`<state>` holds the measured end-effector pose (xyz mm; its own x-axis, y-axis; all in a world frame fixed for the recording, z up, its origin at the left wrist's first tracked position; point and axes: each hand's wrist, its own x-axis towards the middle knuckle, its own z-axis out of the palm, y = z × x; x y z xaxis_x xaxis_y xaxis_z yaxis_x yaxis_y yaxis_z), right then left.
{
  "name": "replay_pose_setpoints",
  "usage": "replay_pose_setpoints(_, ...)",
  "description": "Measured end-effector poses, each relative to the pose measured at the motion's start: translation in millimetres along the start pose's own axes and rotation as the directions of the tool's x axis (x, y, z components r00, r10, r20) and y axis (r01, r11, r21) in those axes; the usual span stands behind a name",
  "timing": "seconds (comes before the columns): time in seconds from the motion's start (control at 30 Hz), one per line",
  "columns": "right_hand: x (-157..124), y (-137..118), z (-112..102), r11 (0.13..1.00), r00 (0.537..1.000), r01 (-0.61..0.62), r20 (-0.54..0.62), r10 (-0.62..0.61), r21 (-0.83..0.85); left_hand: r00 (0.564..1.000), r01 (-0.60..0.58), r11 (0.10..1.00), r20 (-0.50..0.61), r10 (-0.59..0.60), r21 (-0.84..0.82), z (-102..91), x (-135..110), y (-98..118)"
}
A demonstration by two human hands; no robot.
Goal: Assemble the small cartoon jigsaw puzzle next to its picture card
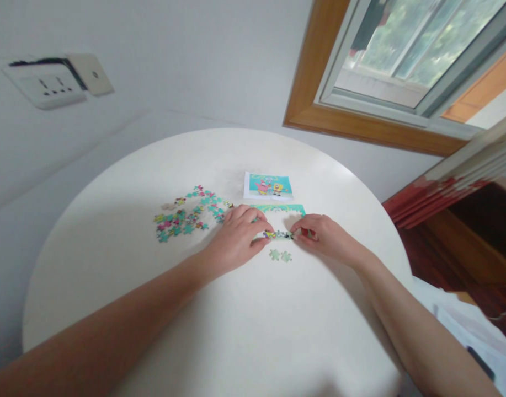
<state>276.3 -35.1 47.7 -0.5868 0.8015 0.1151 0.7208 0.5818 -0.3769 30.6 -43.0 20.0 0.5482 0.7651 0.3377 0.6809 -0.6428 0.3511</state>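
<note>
A short joined strip of jigsaw puzzle pieces lies between my two hands on the table. My left hand pinches its left end between thumb and fingers. At the right end, my right hand has its fingertips closed on the strip. Just behind it is a partly assembled puzzle section, teal along its far edge and partly covered by my left hand. Two loose pale green puzzle pieces rest in front of the strip, apart from both hands.
A reference picture card with cartoon figures lies behind the assembled section. To the left spreads a heap of loose puzzle pieces. The round white table stands near a wall with a socket and a wood-framed window.
</note>
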Motion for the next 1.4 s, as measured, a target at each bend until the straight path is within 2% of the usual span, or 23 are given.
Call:
replay_pose_setpoints(0.17,-2.8,-3.2,-2.4,0.998,0.999,0.037,-0.029,-0.036,0.049,1.0,-0.011,1.0,0.001,0.011,-0.007,-0.7,-0.5,0.6)
replay_pose_setpoints(0.37,-7.8,-19.0,-5.6,0.97,0.971,0.204,0.099,-0.217,0.132,0.997,-0.017,1.0,-0.076,0.016,-0.01,-5.9,1.1,-1.3)
replay_pose_setpoints(0.63,-9.3,-27.0,-4.0,0.988,0.977,0.151,0.158,-0.145,-0.029,0.995,0.004,1.0,-0.098,-0.004,-0.002,-8.3,1.9,-1.3)
replay_pose_setpoints(0.83,-6.4,-32.3,3.1,0.982,0.978,0.186,0.106,-0.181,-0.04,0.994,-0.013,1.0,-0.11,0.013,0.006,-6.3,1.7,-1.3)
replay_pose_setpoints(1.0,-4.3,-37.0,12.1,0.971,0.97,0.224,0.116,-0.215,-0.077,0.994,-0.009,1.0,-0.106,0.011,0.015,-5.3,1.9,-1.7)
replay_pose_setpoints(1.13,-0.8,-37.3,21.3,0.974,0.979,0.202,0.06,-0.197,-0.101,0.994,-0.014,1.0,-0.107,0.016,0.017,-4.3,1.7,-2.2)
replay_pose_setpoints(1.3,3.6,-43.3,29.1,0.984,0.994,0.098,-0.029,-0.103,-0.147,0.993,-0.013,1.0,-0.116,0.015,0.018,-4.3,1.7,-2.2)
replay_pose_setpoints(1.4,2.4,-44.3,24.4,0.987,0.994,0.111,-0.008,-0.113,-0.12,0.992,-0.003,1.0,-0.125,0.005,0.015,-5.6,1.6,-1.1)
